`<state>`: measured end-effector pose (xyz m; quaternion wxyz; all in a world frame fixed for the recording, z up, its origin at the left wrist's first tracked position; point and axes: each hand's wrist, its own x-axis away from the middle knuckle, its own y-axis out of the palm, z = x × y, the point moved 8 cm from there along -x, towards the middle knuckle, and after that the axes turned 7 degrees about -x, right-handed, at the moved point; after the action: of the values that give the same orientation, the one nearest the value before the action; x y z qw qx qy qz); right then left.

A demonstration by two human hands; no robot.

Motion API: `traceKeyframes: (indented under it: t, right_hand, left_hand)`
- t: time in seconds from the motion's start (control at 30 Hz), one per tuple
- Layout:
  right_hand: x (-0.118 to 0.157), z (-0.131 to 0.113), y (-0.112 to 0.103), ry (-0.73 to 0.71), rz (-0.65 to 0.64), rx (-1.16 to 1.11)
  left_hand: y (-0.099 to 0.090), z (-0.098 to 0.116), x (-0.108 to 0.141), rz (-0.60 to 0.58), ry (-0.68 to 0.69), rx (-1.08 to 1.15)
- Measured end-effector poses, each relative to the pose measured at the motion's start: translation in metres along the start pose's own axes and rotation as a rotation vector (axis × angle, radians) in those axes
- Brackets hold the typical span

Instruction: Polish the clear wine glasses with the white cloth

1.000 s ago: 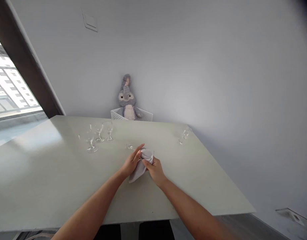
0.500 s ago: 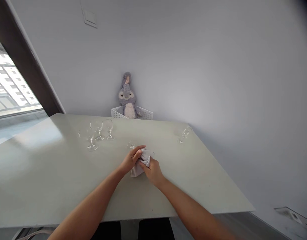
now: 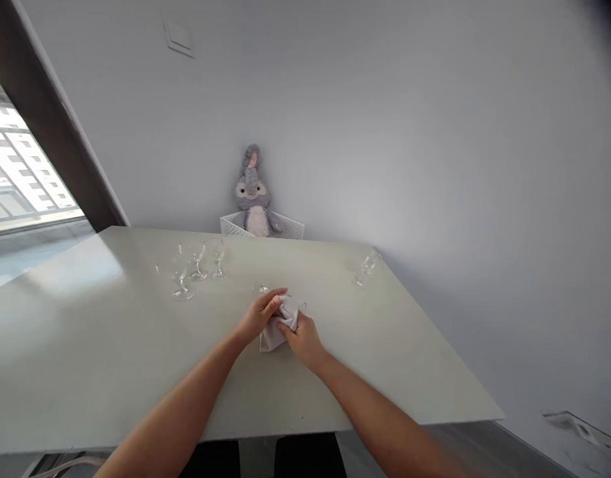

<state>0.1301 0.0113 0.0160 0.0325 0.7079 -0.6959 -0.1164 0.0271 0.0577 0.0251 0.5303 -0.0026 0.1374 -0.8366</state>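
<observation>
Holding: L hand (image 3: 255, 318) curled round tilted, clear-glass stemmed goblet (image 3: 263, 289) — prob. to steady it; R hand (image 3: 304, 340), fingers narrow, pinching pale-grey fabric cloth (image 3: 271, 338) against same.

Daylight enters left via window (image 3: 24, 176); glare on bench (image 3: 93, 269), far left. Wall (image 3: 459, 186) softly shaded. Upper-right corner dark, blurred; edges stretched.

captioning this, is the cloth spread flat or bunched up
Bunched up: the pale cloth lies in folds between the left hand and right hand.
</observation>
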Motion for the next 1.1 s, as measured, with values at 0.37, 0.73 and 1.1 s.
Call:
traceKeyframes:
  t: [0.37,0.73,1.1]
  right_hand:
    - [-0.011,0.010,0.002,0.200,-0.097,-0.395]
    - [-0.016,0.008,-0.018,0.089,-0.002,0.144]
    - [-0.026,-0.002,-0.037,0.274,-0.201,-0.060]
  left_hand:
    - [0.013,0.003,0.005,-0.072,0.004,0.036]
    - [-0.003,0.000,0.001,0.140,0.051,-0.402]
    - [0.002,0.044,0.013,0.236,0.510,-1.210]
